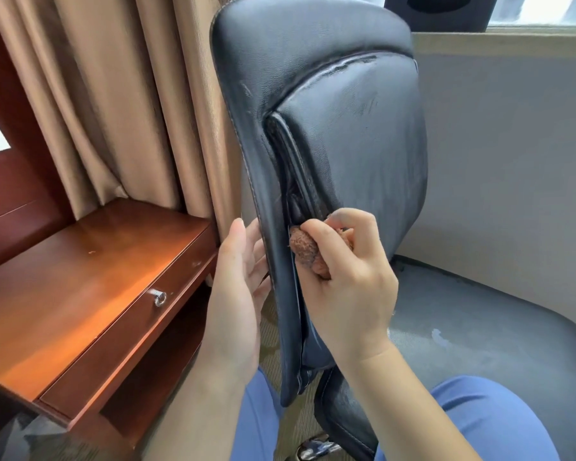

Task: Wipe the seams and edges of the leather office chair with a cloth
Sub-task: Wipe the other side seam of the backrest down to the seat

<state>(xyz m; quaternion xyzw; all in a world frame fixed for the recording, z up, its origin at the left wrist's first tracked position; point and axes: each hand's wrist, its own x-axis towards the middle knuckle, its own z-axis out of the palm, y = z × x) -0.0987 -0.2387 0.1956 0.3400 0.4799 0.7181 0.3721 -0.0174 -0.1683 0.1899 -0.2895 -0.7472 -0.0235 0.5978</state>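
Black leather chair backrest [330,104] upright at centre, seat [479,327] to right. Right hand [343,277] curled tight around bunched brown cloth [305,249], pressing it into seam [291,168] between backrest's outer edge panel and inner cushion, low on backrest. Left hand [238,287] flat, fingers straight, bracing outer left edge of backrest, gripping nothing. Wooden desk [80,277] left, tan curtain [130,94] far left behind.

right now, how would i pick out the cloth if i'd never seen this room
Find the black leather chair backrest in the middle of the view, then follow its left-hand seam down to the right hand. The cloth is the small bunched wad in that hand's fingers, pressed against the seam. It is the only fuzzy, reddish-brown thing against the smooth dark leather.
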